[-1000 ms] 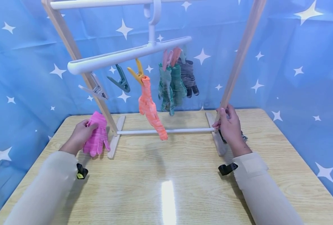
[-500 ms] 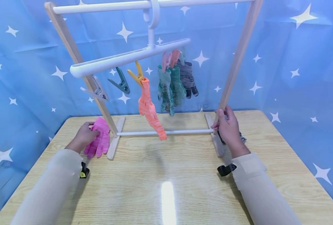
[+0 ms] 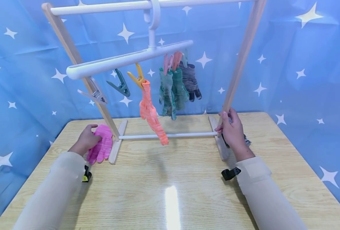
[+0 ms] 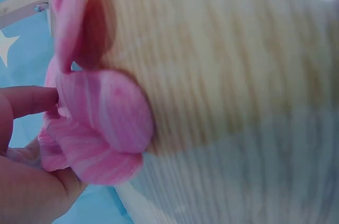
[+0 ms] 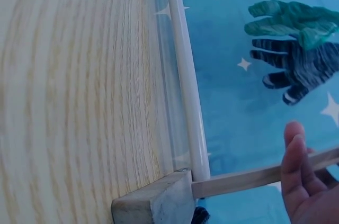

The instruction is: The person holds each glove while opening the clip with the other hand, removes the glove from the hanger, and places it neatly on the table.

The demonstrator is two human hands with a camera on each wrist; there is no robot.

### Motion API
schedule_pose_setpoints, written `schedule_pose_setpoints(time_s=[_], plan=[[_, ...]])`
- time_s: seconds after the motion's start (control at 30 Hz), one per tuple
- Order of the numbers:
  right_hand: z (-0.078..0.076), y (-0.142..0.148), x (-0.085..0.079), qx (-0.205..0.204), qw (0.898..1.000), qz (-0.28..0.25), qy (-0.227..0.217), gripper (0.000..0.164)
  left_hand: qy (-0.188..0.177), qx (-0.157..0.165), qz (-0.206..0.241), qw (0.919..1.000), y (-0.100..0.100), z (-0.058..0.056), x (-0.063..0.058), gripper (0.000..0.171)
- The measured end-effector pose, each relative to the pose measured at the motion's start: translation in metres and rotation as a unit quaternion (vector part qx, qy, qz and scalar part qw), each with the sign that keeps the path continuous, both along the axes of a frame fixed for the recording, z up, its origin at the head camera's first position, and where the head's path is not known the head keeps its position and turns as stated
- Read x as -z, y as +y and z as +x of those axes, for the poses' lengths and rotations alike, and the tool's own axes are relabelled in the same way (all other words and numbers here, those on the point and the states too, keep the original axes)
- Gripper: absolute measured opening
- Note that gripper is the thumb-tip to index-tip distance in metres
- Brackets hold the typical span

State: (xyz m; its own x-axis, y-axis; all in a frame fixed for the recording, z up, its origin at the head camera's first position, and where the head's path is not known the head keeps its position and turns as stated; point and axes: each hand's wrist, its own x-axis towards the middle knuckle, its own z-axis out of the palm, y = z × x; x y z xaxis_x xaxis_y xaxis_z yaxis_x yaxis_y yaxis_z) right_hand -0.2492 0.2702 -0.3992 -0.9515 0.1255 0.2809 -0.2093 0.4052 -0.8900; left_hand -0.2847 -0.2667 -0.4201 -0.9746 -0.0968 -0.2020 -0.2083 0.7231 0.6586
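At the left of the table a pink glove (image 3: 102,147) lies against the rack's left foot, its fingers toward me. My left hand (image 3: 87,139) pinches its edge; in the left wrist view the pink glove (image 4: 100,123) bulges between thumb and finger. My right hand (image 3: 232,129) grips the lower right wooden post (image 3: 240,70) of the rack. Above hangs a white hanger (image 3: 129,57), with an orange glove (image 3: 151,111) on a yellow clothespin (image 3: 138,76). Green gloves (image 3: 170,92) and a dark grey glove (image 3: 190,80) hang farther back from other clothespins.
A dark teal clothespin (image 3: 121,85) and a pale clothespin (image 3: 95,92) hang with nothing in them. Behind my right hand lies a partly hidden dark striped item (image 3: 246,140). A white lower bar (image 3: 187,134) joins the rack's feet. A blue starry cloth (image 3: 302,95) surrounds the table.
My left hand has lowered the pink glove to the table and shifted slightly right, toward the rack's left foot. The right hand keeps its grip on the post.
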Motion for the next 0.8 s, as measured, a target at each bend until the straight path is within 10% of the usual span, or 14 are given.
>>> schedule_pose_setpoints(time_s=[0.57, 0.8], plan=[[-0.002, 0.001, -0.001, -0.011, 1.0, 0.005, -0.004, 0.054, -0.04, -0.078, 0.037, 0.9954, 0.0, -0.015, 0.005, 0.069], [0.0, 0.002, 0.001, -0.014, 1.0, 0.01, -0.008, 0.052, -0.052, -0.063, -0.043, 0.9957, 0.004, -0.014, 0.001, 0.07]])
